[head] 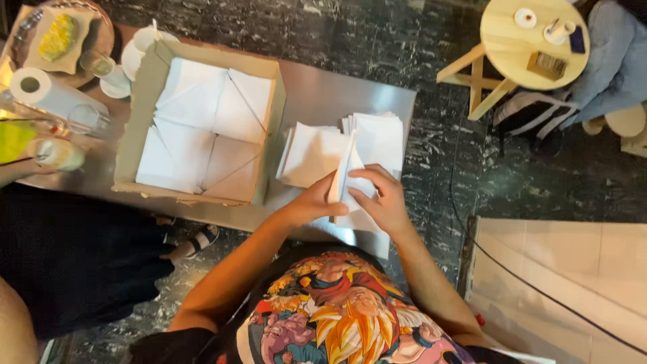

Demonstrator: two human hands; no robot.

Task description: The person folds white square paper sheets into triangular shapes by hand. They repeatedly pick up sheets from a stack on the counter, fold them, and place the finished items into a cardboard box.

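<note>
Both my hands hold one white paper napkin upright over the metal table. My left hand pinches its left side and my right hand grips its right side, folding it. Just behind it lie a loose pile of white napkins and a neater stack. A cardboard box to the left holds folded white napkins packed flat.
Another person's hand at the far left holds a bottle. A paper roll, glasses, a cup and a tray sit at the table's left end. A round wooden stool with small items stands at the upper right on the dark marble floor.
</note>
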